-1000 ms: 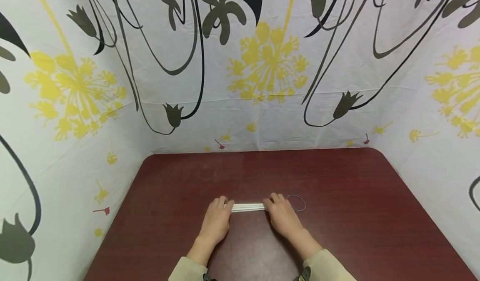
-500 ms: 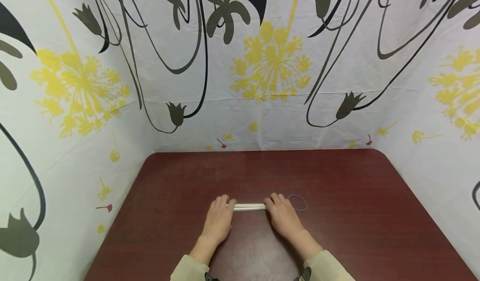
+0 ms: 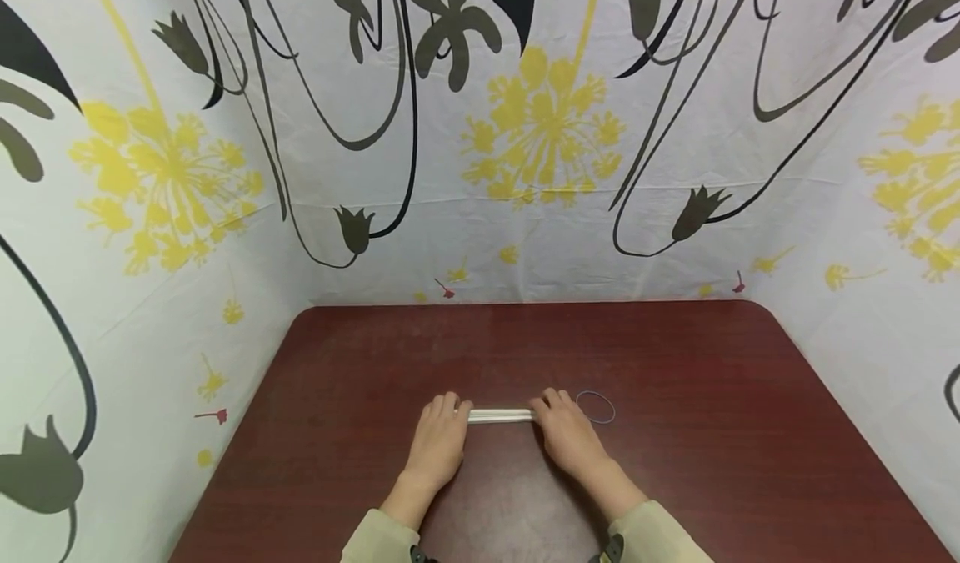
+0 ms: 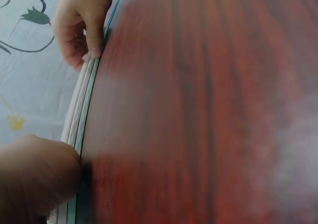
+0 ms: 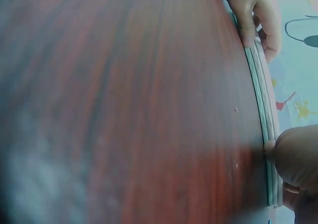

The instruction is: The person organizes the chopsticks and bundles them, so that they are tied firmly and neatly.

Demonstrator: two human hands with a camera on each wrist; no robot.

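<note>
left hand (image 3: 438, 436) and right hand (image 3: 564, 431) pinch the white sticks (image 3: 499, 416) near opposite ends.

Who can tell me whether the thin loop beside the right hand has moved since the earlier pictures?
No, in no direction that shows: in the head view, the thin loop keeps its place against the far edge of the table.

"Where's room to pass?"
"Over the tabletop (image 3: 480, 350), on the far side of the white sticks (image 3: 500, 416)."
"And at their ends?"
"Blocked by the left hand (image 3: 438, 438) and right hand (image 3: 567, 435), with a thin loop (image 3: 614, 414) past the right end."
</note>
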